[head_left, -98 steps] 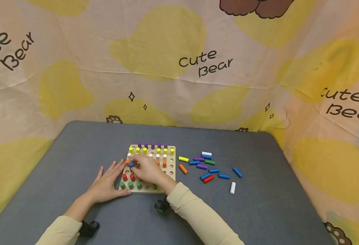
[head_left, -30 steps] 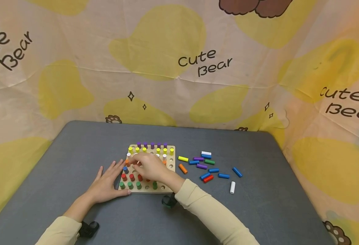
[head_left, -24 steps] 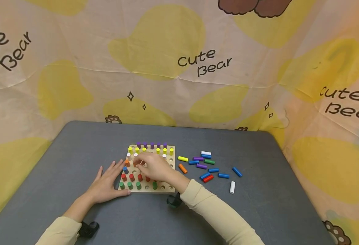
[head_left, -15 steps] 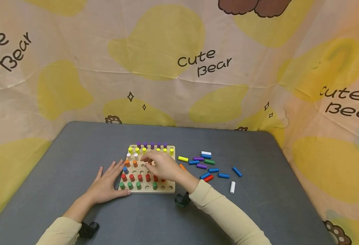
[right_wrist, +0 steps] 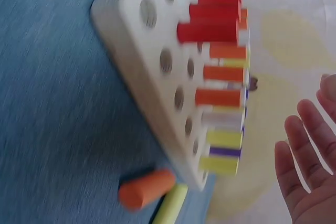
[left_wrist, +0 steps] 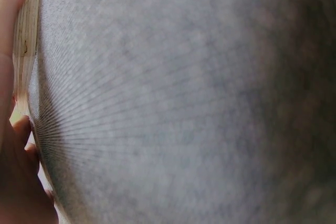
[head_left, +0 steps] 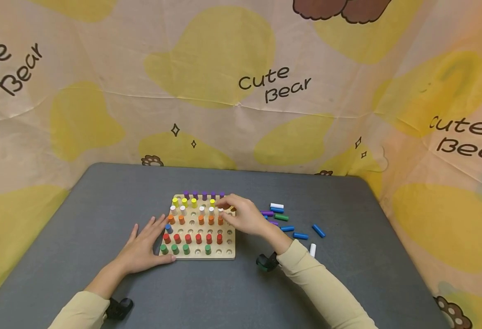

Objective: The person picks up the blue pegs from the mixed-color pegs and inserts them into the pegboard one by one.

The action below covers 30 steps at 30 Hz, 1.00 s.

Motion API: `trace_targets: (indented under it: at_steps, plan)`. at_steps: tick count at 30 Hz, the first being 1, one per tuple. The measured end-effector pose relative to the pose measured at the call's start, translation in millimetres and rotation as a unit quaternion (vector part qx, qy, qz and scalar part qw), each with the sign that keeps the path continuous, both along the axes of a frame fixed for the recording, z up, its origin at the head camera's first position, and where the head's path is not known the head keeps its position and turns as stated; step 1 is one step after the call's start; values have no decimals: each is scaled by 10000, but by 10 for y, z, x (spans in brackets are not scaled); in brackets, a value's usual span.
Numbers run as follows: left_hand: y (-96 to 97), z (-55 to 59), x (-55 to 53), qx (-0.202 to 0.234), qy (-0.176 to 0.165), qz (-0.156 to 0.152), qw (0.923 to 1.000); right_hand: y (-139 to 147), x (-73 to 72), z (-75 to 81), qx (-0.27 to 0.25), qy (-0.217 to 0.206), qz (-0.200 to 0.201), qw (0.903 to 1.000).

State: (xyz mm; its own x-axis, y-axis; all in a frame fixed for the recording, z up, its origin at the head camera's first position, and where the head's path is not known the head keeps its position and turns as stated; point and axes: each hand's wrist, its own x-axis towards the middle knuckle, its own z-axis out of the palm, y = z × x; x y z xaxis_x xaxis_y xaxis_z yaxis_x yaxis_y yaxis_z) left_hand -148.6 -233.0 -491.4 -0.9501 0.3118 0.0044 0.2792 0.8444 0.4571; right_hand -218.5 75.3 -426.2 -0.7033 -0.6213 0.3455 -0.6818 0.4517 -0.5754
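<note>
A wooden pegboard (head_left: 220, 257) holds rows of upright pegs: purple, yellow, white, orange, red and green. One blue peg (head_left: 168, 228) stands alone at the left end of its row, with bare holes to its right. My left hand (head_left: 142, 246) lies spread against the board's left edge, thumb at the near corner; in the left wrist view its thumb (left_wrist: 7, 19) reaches the board's side. Above the board's upper right part is my right hand (head_left: 247, 215), fingers loosely bent and holding nothing. The right wrist view shows its fingers (right_wrist: 302, 140) apart, away from the pegs.
Loose pegs lie on the grey table (head_left: 175, 297) right of the board, among them a green peg (head_left: 281, 217), several blue pegs and a white peg (head_left: 313, 250). The right hand and forearm cover others. An orange peg (right_wrist: 142, 188) lies beside the board's edge.
The blue peg my right hand held at first now stands in the board's left column. That hand has since moved right across the board, uncovering the middle rows. My left hand stays put.
</note>
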Motion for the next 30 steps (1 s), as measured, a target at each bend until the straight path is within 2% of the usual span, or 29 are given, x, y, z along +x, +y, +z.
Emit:
trace_targets:
  at_steps: [6, 17, 30]
  plan:
    - [-1, 5, -1, 2, -22, 10, 10000, 250, -64, -45, -173, -182, -267, 9993]
    - [6, 7, 8, 21, -32, 17, 10000, 622, -157, -202, -6, -325, -1008, 9944]
    - [5, 11, 12, 29, -38, 24, 10000, 919, -189, -326, 194, -484, -1511, 9871]
